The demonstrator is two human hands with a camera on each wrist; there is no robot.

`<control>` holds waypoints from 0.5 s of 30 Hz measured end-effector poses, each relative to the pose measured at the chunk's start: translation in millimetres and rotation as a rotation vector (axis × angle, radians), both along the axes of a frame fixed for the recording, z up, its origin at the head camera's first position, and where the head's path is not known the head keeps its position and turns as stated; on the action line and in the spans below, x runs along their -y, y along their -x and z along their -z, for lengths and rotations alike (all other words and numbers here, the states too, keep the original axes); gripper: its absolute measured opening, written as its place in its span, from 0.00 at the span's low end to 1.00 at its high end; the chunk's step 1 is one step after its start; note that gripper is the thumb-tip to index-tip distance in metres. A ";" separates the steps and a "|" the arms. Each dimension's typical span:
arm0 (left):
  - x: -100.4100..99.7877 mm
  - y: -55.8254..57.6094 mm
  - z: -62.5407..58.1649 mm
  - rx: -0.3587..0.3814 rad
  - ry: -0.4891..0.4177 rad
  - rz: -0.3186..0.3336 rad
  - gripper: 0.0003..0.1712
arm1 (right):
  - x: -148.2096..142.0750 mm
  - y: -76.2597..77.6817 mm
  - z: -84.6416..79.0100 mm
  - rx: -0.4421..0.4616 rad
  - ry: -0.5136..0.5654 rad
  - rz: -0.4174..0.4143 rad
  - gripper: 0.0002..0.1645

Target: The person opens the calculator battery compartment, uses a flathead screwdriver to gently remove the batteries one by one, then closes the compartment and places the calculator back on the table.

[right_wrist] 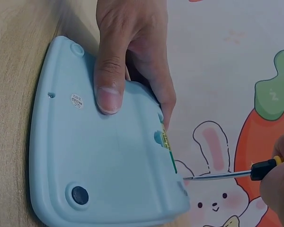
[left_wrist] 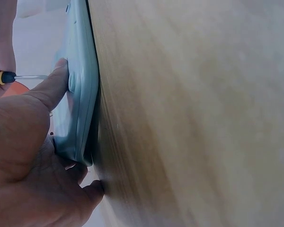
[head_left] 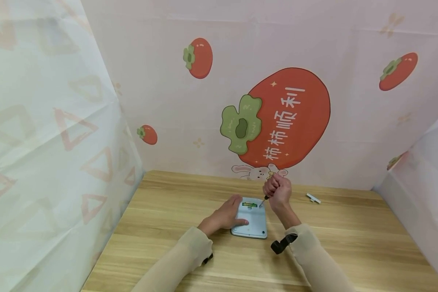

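A light blue plastic device (head_left: 253, 225), shaped like a desk calculator, lies face down on the wooden table. Its battery compartment is uncovered, showing a green and yellow battery (head_left: 250, 205). My left hand (head_left: 227, 213) grips the device's left side, thumb (right_wrist: 109, 97) across the back and fingers round the edge. In my right hand (head_left: 278, 191), above the far right corner, is a screwdriver (right_wrist: 222, 175) with a black and yellow handle, held in a fist. The metal tip points down at the back beside the battery opening. Most of the handle is hidden by the fingers.
A small light blue cover piece (head_left: 313, 198) lies on the table (head_left: 350, 235) to the right of the device. Behind the table's far edge stands a wall sheet (head_left: 190, 154) printed with persimmons and a rabbit. Another patterned sheet (head_left: 58, 162) borders the left side.
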State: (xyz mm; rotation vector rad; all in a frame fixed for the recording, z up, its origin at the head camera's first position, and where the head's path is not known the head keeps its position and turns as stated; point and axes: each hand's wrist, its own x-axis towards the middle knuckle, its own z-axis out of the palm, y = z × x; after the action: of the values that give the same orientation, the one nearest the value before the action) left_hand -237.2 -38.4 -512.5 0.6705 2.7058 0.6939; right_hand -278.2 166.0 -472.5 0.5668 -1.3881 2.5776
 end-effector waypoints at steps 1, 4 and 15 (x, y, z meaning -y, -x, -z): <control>0.0 -0.3 -0.3 0.000 -0.002 0.000 0.54 | 0.7 0.2 0.3 -0.002 -0.002 0.002 0.31; 0.1 -1.2 -1.4 0.002 -0.009 -0.003 0.54 | 2.7 1.2 0.8 -0.009 -0.008 0.009 0.31; -0.2 0.7 2.0 -0.001 -0.002 -0.007 0.54 | 7.9 2.8 3.5 -0.032 -0.027 0.047 0.31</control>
State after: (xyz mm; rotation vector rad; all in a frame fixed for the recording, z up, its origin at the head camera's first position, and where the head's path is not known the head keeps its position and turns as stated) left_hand -237.9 -38.1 -514.5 0.6625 2.7098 0.6978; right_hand -281.1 158.0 -476.0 0.5701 -1.4112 2.5057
